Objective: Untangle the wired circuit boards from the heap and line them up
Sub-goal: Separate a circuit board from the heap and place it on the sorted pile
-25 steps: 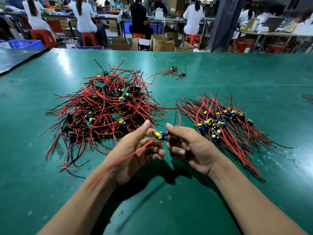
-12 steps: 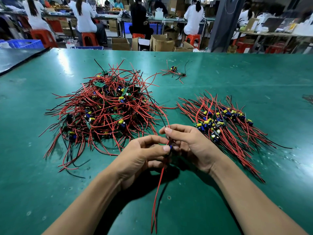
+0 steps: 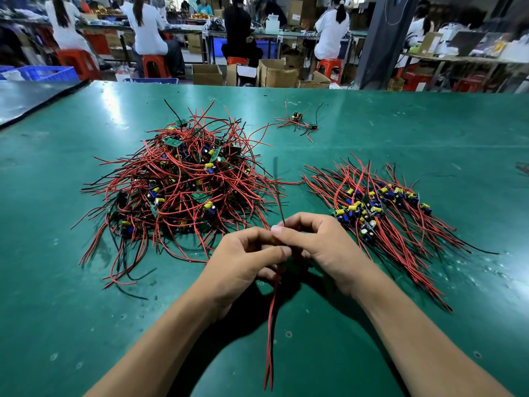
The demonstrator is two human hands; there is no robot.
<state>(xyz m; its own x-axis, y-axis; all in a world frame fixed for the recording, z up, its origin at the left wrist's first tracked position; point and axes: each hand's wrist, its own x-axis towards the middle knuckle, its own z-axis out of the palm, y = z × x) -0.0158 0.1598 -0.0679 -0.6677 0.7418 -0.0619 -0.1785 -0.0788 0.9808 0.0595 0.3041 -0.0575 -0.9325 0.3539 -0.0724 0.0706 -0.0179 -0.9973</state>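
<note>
Red-and-black-wired circuit board [image 3: 271, 325] pinched between left hand [image 3: 243, 262] and right hand [image 3: 320, 245], body hidden by fingers | leads, a second ago along the left forearm, now hang straight below the grip | clear of tangled red wire heap [image 3: 183, 190] left of grip; lined-up row [image 3: 380, 213] to its right is likely next

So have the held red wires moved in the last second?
Yes: the red wires swung right, away from the heap, now trailing straight toward the camera.
</note>
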